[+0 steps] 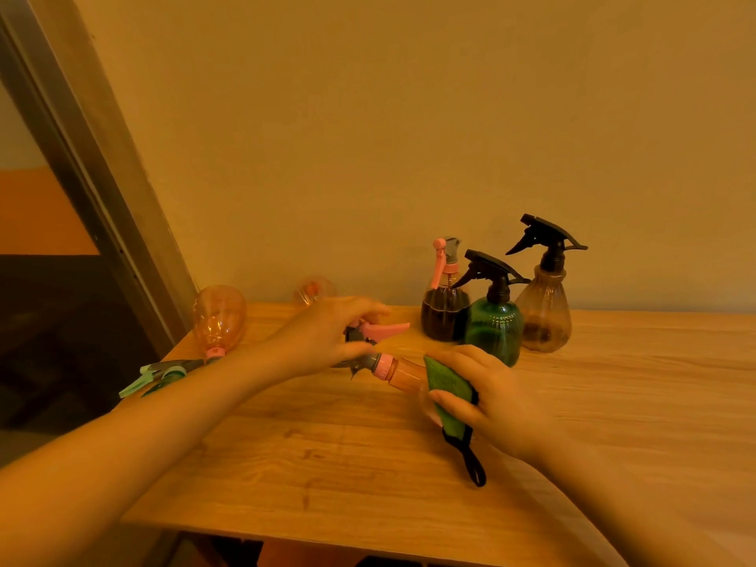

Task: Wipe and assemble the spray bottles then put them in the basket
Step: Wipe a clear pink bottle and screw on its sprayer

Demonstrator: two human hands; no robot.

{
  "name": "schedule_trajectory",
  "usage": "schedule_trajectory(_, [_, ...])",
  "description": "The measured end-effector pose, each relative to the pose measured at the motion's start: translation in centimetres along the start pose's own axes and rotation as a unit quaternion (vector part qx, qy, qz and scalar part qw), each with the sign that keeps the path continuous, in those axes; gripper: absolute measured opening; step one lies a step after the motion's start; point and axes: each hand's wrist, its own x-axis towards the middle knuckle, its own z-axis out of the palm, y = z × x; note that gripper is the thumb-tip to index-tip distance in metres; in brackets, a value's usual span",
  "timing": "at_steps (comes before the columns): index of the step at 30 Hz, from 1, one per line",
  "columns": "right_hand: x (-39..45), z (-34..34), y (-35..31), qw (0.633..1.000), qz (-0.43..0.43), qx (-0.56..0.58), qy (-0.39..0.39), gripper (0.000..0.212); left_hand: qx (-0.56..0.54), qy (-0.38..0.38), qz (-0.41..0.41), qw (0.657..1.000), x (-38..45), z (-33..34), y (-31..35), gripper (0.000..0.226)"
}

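A clear orange spray bottle [405,372] lies sideways above the wooden table [327,464], held between both hands. My left hand [327,335] grips its pink and grey trigger head [378,330] at the neck. My right hand [487,394] holds a green cloth [448,390] wrapped round the bottle's body, and the cloth's black loop hangs below. Three assembled bottles stand at the back: a dark one with a pink head [444,308], a green one with a black head [495,325] and a brownish clear one with a black head [544,304]. No basket is in view.
An orange bottle body [219,317] without a head lies at the table's left back corner, beside a loose green trigger head [159,374] near the left edge. Another clear bottle body [313,290] lies against the wall. A metal frame slants up on the left.
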Motion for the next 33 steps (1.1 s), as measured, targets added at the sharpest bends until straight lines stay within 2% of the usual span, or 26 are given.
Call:
schedule_trajectory(2, [-0.4, 0.1, 0.1, 1.000, -0.014, 0.001, 0.006, 0.055, 0.012, -0.025, 0.002, 1.000, 0.4, -0.2, 0.0, 0.036])
schedule_trajectory(6, [-1.5, -0.4, 0.3, 0.999, -0.017, 0.029, 0.005, 0.055, 0.017, -0.042, 0.009, 0.999, 0.5, -0.1, -0.9, 0.027])
schedule_trajectory(10, [-2.2, -0.9, 0.9, 0.998, 0.004, 0.059, 0.019, 0.053, 0.016, -0.021, 0.050, 0.998, 0.3, 0.3, -0.9, 0.023])
schedule_trajectory(16, [-1.0, -1.1, 1.1, 1.000, 0.002, -0.029, 0.003, 0.056, 0.045, 0.029, 0.158, 0.986, 0.5, 0.6, 0.3, 0.012])
schedule_trajectory(20, [0.8, -1.1, 0.1, 0.996, -0.018, -0.087, -0.024, 0.055, 0.116, 0.059, 0.243, 0.961, 0.4, 0.7, 1.0, 0.023])
schedule_trajectory(23, [2.0, -1.1, -0.3, 0.995, -0.021, -0.086, -0.039, 0.054, 0.152, 0.076, 0.281, 0.945, 0.1, 0.7, 1.5, 0.025])
schedule_trajectory(28, [1.6, -1.2, -0.1, 0.995, -0.028, -0.085, -0.045, 0.057, 0.186, 0.094, 0.295, 0.932, -0.6, 1.5, 0.0, 0.028])
schedule_trajectory(33, [0.0, -1.4, 1.5, 1.000, -0.002, 0.004, -0.031, 0.060, 0.118, 0.077, 0.252, 0.957, -1.6, 1.9, -1.1, 0.010])
